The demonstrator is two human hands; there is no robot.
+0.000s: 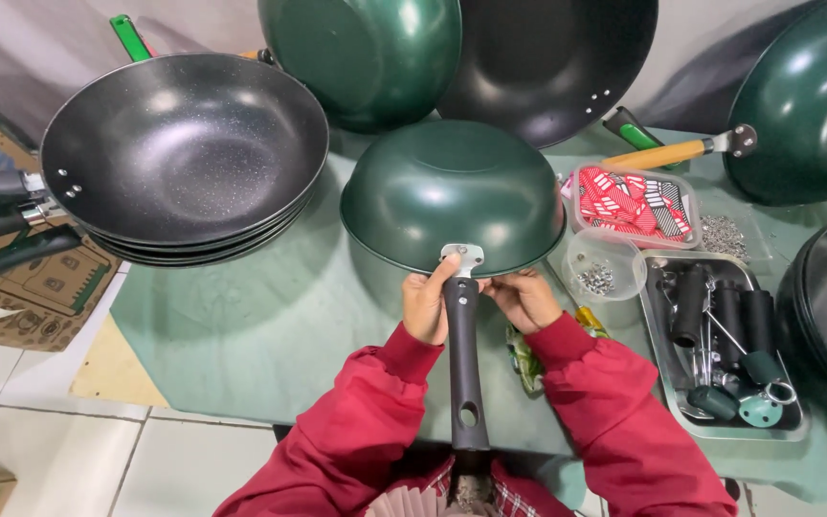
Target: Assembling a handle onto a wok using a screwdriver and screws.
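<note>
We wear a deep red top with long sleeves. The left sleeve (342, 431) and the right sleeve (624, 421) are loose and soft, and the cloth gathers in folds along both forearms. Each sleeve ends in a snug ribbed cuff at the wrist. Our left hand (426, 304) and right hand (525, 299) are bare, with no gloves, rings or watch showing. Below, between the sleeves, a strip of red checked cloth (504, 498) shows at our lap.
</note>
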